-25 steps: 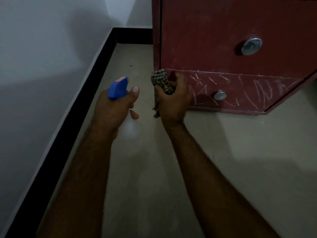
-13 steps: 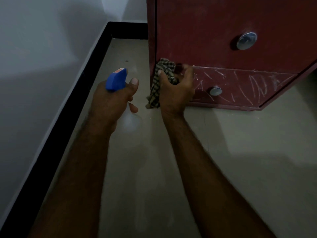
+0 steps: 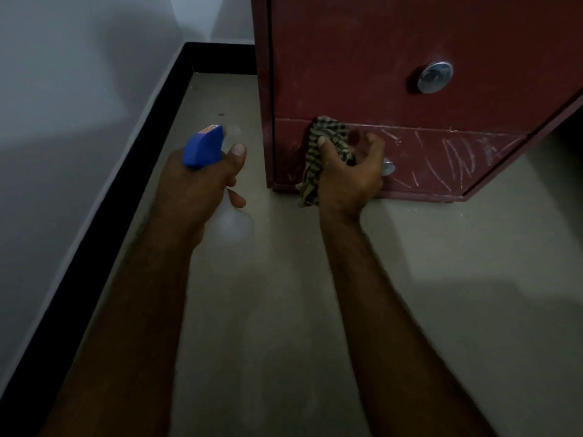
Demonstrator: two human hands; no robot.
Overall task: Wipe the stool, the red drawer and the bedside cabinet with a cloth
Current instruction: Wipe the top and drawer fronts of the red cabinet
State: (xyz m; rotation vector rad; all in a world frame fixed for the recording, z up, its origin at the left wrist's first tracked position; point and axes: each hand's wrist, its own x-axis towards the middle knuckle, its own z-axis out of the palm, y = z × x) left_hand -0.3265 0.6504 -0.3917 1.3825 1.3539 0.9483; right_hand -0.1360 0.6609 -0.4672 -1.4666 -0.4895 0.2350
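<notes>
The right grip [image 3: 350,178] is clutching the cloth [image 3: 329,141], its fingers curling round a bunched wad of the striped fabric and its thumb lying over the wad's left side. It is pressing that wad against the front of the lower drawer [image 3: 457,159], near the drawer's left end and just under the seam with the upper drawer [image 3: 347,67]. A loose tail of the cloth is hanging down left of the wrist, reaching about to the foot of the cabinet [image 3: 264,89]. The lower knob [image 3: 389,168] is peeking out just right of the knuckles, mostly hidden behind them. Pale scratch marks are running across the red drawer face to the right of the grip. The upper knob [image 3: 435,77] is sitting well above and to the right.

The left grip [image 3: 202,187] is holding a spray bottle [image 3: 204,146] left of the cabinet and apart from it, fingers wrapping its neck. The blue head is sticking up above the knuckles, and the clear body is showing, blurred, below them.

The cabinet is standing on the floor [image 3: 441,310]. A black skirting [image 3: 126,184] is running along the wall [image 3: 63,89] on the left to the far corner.
</notes>
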